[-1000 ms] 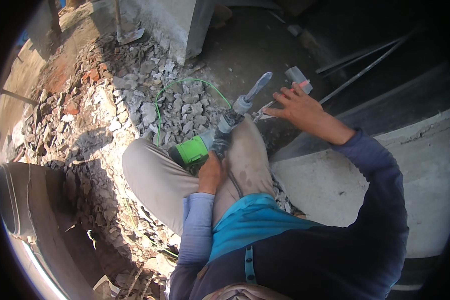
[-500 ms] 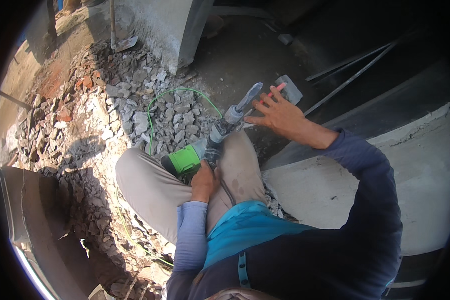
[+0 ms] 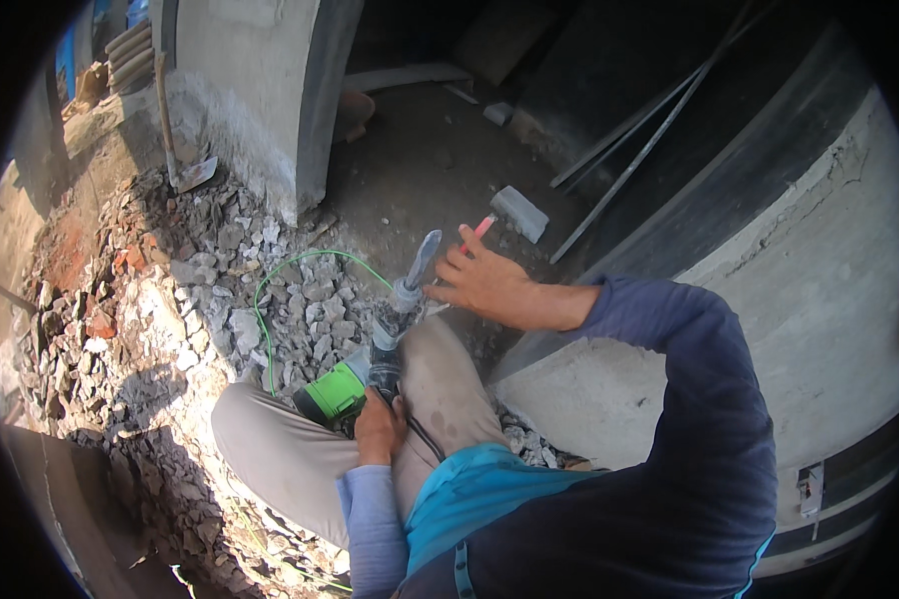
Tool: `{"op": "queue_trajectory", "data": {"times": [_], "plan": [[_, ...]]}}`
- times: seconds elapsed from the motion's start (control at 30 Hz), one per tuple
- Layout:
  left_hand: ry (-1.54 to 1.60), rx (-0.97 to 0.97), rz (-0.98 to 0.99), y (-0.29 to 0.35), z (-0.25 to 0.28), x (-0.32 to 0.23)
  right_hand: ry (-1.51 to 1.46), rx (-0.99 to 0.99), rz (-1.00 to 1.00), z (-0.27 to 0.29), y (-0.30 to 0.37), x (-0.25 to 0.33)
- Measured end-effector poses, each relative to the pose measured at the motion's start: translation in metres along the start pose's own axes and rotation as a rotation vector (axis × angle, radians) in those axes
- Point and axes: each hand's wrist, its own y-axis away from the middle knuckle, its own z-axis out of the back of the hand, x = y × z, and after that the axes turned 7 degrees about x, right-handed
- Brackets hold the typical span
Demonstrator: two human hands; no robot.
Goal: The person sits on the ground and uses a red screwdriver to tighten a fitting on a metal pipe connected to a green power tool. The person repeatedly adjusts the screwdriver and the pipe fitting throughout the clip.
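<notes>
A green and black demolition hammer (image 3: 336, 392) rests across my lap, with its chisel bit (image 3: 422, 262) pointing up and away from me. My left hand (image 3: 380, 427) is closed round its black handle. Beside the hammer's grey chuck (image 3: 407, 296) is my right hand (image 3: 491, 288), its fingers bent round a slim red stick-like tool (image 3: 479, 232). Only the tool's red end shows beyond my fingers, so its kind is unclear. Some of the right fingers reach toward the chuck; whether they touch it I cannot tell.
Broken concrete and brick rubble (image 3: 315, 309) covers the ground ahead and left, crossed by a green cable (image 3: 310, 254). A long-handled tool (image 3: 165, 120) leans by the wall. A grey block (image 3: 519, 213) and metal bars (image 3: 629, 160) lie beyond my right hand. A concrete ledge (image 3: 689, 389) is at right.
The camera view has turned, so the hammer, both hands and the rubble appear farther left and lower. Both hands keep nearly the same places on and beside the hammer.
</notes>
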Motion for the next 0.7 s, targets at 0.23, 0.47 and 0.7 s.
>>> {"op": "queue_trajectory", "data": {"times": [0.23, 0.47, 0.7], "plan": [[-0.009, -0.003, -0.015, -0.003, -0.001, 0.002, 0.013, 0.043, -0.025, 0.01, 0.0, 0.003], [0.024, -0.06, -0.065, -0.002, -0.001, 0.003, -0.029, 0.004, -0.011, 0.004, -0.007, -0.008], [0.074, -0.057, -0.063, -0.006, -0.01, 0.005, -0.001, 0.062, -0.006, 0.003, -0.008, -0.018]]}}
